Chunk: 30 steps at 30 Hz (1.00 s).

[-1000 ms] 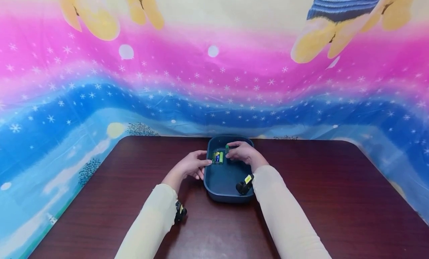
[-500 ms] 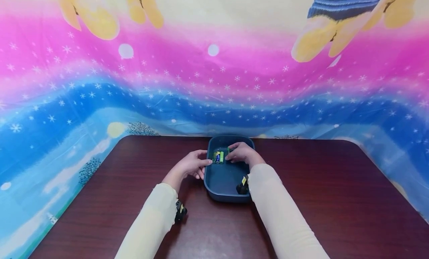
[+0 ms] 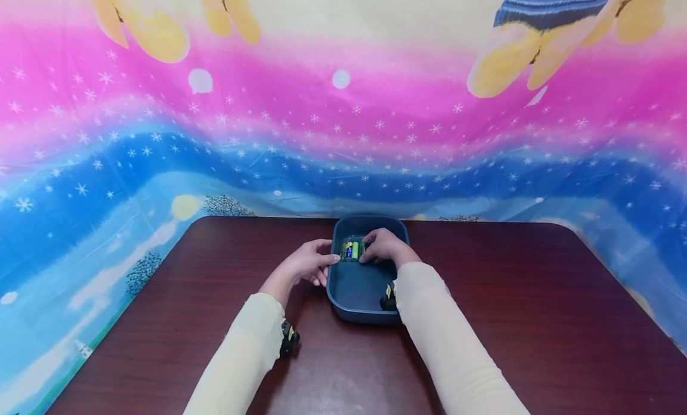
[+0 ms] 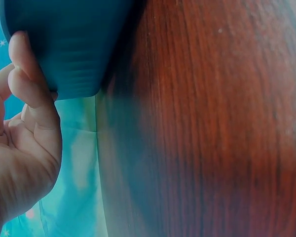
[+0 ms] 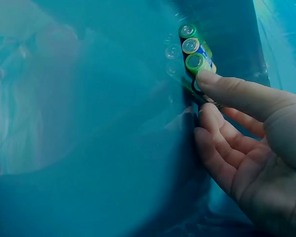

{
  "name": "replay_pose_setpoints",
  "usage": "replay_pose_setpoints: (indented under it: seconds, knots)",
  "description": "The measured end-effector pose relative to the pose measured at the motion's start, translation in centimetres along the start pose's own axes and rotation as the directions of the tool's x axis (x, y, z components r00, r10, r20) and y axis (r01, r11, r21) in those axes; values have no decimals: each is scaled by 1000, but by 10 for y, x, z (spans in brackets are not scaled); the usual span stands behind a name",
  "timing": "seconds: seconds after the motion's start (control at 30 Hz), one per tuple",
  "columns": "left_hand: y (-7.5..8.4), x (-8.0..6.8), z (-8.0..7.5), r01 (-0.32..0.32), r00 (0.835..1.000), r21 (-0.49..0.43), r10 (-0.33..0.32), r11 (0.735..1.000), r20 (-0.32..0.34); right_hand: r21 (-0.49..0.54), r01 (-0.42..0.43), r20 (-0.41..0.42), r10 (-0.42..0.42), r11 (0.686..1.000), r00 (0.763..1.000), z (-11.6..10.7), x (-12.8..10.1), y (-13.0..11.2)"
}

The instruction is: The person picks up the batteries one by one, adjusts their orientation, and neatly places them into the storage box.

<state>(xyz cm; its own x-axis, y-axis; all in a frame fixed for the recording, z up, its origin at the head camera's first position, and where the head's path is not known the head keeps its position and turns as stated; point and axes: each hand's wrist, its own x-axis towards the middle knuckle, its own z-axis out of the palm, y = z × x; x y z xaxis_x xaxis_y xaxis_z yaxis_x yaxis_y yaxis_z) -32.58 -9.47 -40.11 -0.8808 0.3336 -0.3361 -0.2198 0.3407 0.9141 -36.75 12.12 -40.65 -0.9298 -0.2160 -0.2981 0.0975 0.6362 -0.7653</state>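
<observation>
A dark blue-grey tray stands at the back middle of the table. My left hand grips its left wall, the thumb at the rim and the other fingers outside; in the left wrist view a thumb lies against the tray's wall. Inside the tray, several batteries stand side by side, among them a blue-and-gold battery and a light green battery. My right hand is over the tray and pinches a dark battery at the right end of that row, mostly hidden by the thumb and fingers.
The dark red-brown wooden table surrounds the tray. A printed cloth backdrop hangs right behind the table's far edge. A small black camera is strapped at my left wrist, another at my right.
My right hand has brought its battery leftward and slightly down, to beside the row of batteries. The left hand has stayed on the tray wall.
</observation>
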Motion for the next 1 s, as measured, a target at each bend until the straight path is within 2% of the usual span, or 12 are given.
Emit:
replay_pose_setpoints:
  seconds: [0.27,0.8,1.0]
  knots:
    - [0,1,0,10,1000,-4,-10,1000,2,-69,13,-19,-14,998,1000,2,1,0]
    - [3,-2,1,-1,1000,-13,1,1000,14,-74,4,19,-3,997,1000,2,1,-1]
    - [0,2,-1,13,1000,-25,-13,1000,10,-72,7,13,-6,997,1000,3,2,-1]
